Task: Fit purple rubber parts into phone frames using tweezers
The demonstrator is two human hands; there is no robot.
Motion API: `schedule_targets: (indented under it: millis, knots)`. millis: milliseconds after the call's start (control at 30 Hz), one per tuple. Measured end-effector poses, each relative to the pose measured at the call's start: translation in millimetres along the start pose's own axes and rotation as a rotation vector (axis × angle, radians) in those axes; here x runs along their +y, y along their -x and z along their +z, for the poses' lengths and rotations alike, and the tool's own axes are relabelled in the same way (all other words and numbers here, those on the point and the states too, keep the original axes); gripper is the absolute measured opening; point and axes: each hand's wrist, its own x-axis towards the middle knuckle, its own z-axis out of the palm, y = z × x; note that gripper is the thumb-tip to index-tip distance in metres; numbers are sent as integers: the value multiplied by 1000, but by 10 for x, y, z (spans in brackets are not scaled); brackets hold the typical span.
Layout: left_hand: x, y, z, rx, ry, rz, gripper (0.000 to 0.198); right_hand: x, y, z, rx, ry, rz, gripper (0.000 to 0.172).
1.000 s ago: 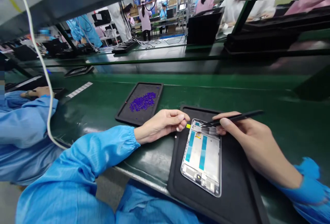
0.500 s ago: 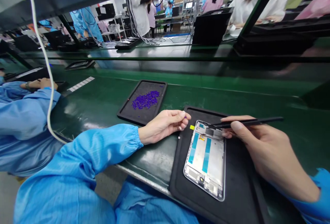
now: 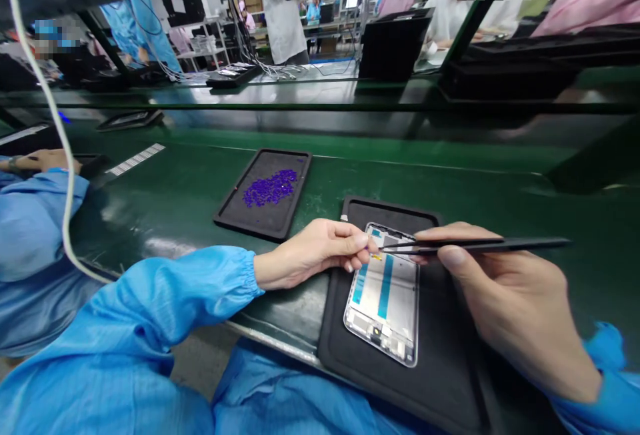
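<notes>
My left hand (image 3: 320, 251) is closed in a pinch on a tiny purple piece, mostly covered by the fingertips. In my right hand (image 3: 515, 295) are black tweezers (image 3: 480, 245), their tips pointing left and lying right by the pinched fingertips. Both hands are over the upper end of a silver phone frame (image 3: 370, 308), which has teal strips and a small yellow flex part. The frame lies on a black foam tray (image 3: 440, 348). Whether the tweezer tips touch the purple piece I cannot tell.
A second black tray (image 3: 230, 213) holds a heap of small purple pieces (image 3: 270, 188). Beyond it lies a white strip sheet (image 3: 136, 159). A white cable (image 3: 53, 101) hangs at left, before a co-worker's blue sleeve (image 3: 40, 215). A black box (image 3: 393, 48) stands behind the green bench (image 3: 170, 205).
The tweezers have moved from the top of the phone frame to my left fingertips. My left hand now reaches over the frame's upper left. The whole view has shifted slightly.
</notes>
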Motion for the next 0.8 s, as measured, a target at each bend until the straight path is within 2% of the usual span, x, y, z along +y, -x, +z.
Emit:
schedule_targets:
  millis: [200,800]
  knots:
    - [-5,7,98,50,-88,-53,49,-115,68,26,-58,34,-63,14]
    - [27,-6,115,42,-152,-37,52,-108,35,49,-93,13,-35,23]
